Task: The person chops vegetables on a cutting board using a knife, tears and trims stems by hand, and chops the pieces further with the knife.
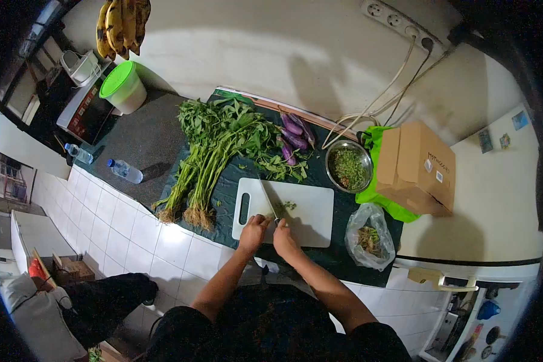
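1 knife in the right hand points away, long axis slanting left.

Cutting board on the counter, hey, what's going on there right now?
A person holds a knife in the right hand over the white cutting board. The left hand is close beside it; whether it pinches anything is unclear. A few green bits lie on the board. Rooted leafy stalks are piled to the left, with purple eggplants behind. To the right stand a metal bowl of greens and a plastic bag with scraps.
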A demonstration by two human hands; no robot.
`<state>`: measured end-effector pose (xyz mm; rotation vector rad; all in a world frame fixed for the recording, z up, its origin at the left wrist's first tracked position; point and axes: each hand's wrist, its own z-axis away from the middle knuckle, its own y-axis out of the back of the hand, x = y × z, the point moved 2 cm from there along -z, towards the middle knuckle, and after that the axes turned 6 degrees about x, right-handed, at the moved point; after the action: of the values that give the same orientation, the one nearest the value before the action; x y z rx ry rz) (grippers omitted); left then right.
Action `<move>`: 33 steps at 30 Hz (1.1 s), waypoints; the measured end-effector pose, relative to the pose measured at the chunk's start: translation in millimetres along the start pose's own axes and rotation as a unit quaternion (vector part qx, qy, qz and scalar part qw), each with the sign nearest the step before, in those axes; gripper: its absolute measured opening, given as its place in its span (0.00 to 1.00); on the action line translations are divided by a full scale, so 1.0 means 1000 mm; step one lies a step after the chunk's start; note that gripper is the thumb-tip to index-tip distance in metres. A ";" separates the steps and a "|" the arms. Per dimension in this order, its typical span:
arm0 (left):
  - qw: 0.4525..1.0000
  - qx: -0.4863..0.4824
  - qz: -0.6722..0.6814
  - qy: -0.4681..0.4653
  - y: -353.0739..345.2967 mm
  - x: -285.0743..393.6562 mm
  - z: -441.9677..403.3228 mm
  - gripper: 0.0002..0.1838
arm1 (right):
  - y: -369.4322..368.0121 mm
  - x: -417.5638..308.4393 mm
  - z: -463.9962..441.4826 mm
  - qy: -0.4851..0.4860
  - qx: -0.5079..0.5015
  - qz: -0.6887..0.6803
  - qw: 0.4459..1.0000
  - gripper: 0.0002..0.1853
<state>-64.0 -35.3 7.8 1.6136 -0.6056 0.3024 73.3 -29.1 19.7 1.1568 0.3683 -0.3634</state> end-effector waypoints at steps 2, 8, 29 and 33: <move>0.999 -0.005 0.023 0.022 -0.001 -0.002 0.001 0.20 | 0.003 -0.002 0.007 0.009 0.009 0.021 1.000 0.18; 1.000 -0.009 0.020 0.013 -0.004 -0.006 0.001 0.20 | -0.016 0.006 0.016 -0.018 0.010 -0.004 1.000 0.14; 1.000 0.013 0.002 -0.005 -0.005 -0.005 0.002 0.14 | -0.013 -0.005 -0.004 0.016 0.052 -0.007 0.998 0.19; 0.999 -0.023 0.035 -0.007 -0.019 -0.020 0.004 0.23 | -0.005 -0.007 0.019 -0.016 -0.002 0.013 1.000 0.17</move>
<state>-70.6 -34.2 -18.9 1.5545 -0.6759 0.3258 66.4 -47.5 25.6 1.1487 0.3252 -0.3584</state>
